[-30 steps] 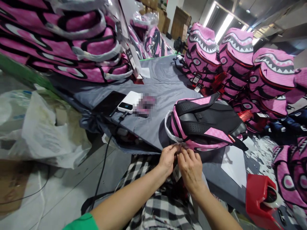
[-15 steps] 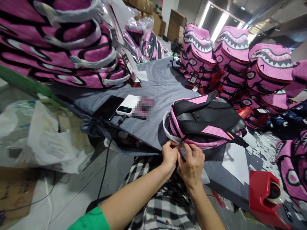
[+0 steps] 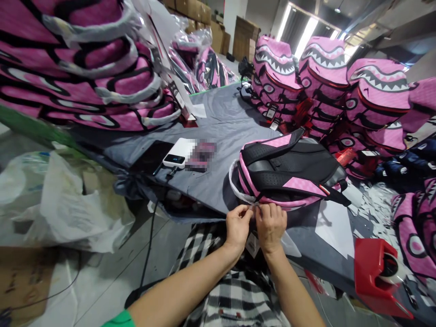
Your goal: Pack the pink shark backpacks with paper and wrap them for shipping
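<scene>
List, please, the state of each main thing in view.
Backpack: lying, straps up.
Left hand: fingertips together by backpack, anything held hidden.
Right hand: fingers bent, beside left hand.
Power bank: display lit, cable at edge.
Tape dispenser: holding a roll.
Left backpacks: stacked, handles wrapped.
Table: cloth-covered.

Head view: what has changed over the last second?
The right hand spread its fingers, then drew them together again beside the left hand. Any grasp or release is too small to tell. The backpack, power bank and tape dispenser stayed put.
</scene>
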The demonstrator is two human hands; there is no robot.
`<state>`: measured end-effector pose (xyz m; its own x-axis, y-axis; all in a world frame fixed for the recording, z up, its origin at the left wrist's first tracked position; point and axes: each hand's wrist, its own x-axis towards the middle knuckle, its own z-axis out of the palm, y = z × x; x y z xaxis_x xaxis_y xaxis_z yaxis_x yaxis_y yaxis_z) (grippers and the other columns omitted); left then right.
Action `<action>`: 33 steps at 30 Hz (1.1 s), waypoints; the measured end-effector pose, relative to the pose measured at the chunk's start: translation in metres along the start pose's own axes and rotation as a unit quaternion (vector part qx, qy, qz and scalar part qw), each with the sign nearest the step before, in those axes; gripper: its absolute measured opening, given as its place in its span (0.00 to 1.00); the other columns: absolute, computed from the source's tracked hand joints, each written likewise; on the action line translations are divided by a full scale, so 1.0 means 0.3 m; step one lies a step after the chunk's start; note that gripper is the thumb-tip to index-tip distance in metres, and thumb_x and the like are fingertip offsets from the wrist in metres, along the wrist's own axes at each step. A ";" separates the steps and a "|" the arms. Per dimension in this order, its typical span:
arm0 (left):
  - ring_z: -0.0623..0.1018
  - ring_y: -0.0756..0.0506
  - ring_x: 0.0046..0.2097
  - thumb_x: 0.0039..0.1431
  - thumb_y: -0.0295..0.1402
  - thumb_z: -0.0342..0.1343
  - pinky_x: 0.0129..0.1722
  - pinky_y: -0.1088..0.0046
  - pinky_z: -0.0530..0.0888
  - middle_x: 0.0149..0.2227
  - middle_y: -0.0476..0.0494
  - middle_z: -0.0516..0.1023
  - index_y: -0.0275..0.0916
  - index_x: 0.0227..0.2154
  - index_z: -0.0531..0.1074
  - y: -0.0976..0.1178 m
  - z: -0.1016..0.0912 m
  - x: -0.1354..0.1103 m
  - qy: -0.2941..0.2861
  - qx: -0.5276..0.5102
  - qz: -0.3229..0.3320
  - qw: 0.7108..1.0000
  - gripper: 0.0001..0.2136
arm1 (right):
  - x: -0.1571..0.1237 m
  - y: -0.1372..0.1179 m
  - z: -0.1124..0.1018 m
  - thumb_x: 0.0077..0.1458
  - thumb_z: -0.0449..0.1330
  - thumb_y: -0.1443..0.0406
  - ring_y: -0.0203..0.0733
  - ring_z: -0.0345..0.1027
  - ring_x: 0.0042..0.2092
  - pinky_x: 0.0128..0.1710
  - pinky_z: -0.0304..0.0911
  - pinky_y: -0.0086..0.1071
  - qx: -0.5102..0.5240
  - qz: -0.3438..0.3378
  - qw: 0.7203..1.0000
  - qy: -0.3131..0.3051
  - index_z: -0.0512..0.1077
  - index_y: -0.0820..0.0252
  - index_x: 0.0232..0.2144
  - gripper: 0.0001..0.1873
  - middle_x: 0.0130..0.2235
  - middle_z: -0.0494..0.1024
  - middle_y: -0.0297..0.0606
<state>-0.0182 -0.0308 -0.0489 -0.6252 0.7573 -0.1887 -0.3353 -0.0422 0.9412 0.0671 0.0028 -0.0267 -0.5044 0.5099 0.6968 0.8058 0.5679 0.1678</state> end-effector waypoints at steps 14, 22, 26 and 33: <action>0.69 0.49 0.27 0.46 0.38 0.56 0.29 0.75 0.65 0.20 0.50 0.71 0.36 0.16 0.72 0.146 -0.033 -0.038 -0.137 0.035 -0.024 0.990 0.11 | 0.001 -0.006 -0.046 0.62 0.55 0.65 0.46 0.58 0.36 0.36 0.48 0.38 0.054 -0.047 0.995 -0.066 0.68 0.57 0.29 0.08 0.32 0.71 0.39; 0.80 0.44 0.40 0.40 0.38 0.69 0.43 0.70 0.72 0.34 0.42 0.83 0.35 0.31 0.78 0.063 -0.042 -0.030 -0.068 -0.215 -0.159 0.961 0.15 | 0.000 0.005 -0.033 0.68 0.53 0.65 0.41 0.64 0.33 0.36 0.49 0.36 0.104 0.017 0.994 -0.015 0.69 0.58 0.28 0.15 0.27 0.74 0.34; 0.80 0.42 0.38 0.36 0.42 0.73 0.38 0.70 0.73 0.31 0.40 0.82 0.34 0.28 0.77 0.008 0.009 0.002 -0.130 -0.258 -0.209 0.934 0.19 | -0.005 0.007 -0.035 0.69 0.51 0.61 0.40 0.66 0.31 0.36 0.52 0.34 0.173 0.100 0.978 -0.058 0.70 0.58 0.28 0.17 0.27 0.76 0.34; 0.79 0.41 0.47 0.36 0.42 0.75 0.52 0.67 0.71 0.38 0.40 0.83 0.35 0.33 0.80 0.012 0.007 -0.017 -0.162 -0.264 -0.208 0.928 0.21 | -0.003 0.007 -0.055 0.64 0.52 0.57 0.39 0.68 0.27 0.35 0.56 0.32 0.279 0.232 0.925 -0.111 0.72 0.57 0.27 0.17 0.26 0.79 0.35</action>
<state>-0.0148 -0.0333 -0.0440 -0.1489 0.9322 -0.3300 -0.8521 0.0483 0.5211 0.0743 -0.0071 -0.0155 -0.2458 0.8670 0.4334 0.6979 0.4686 -0.5417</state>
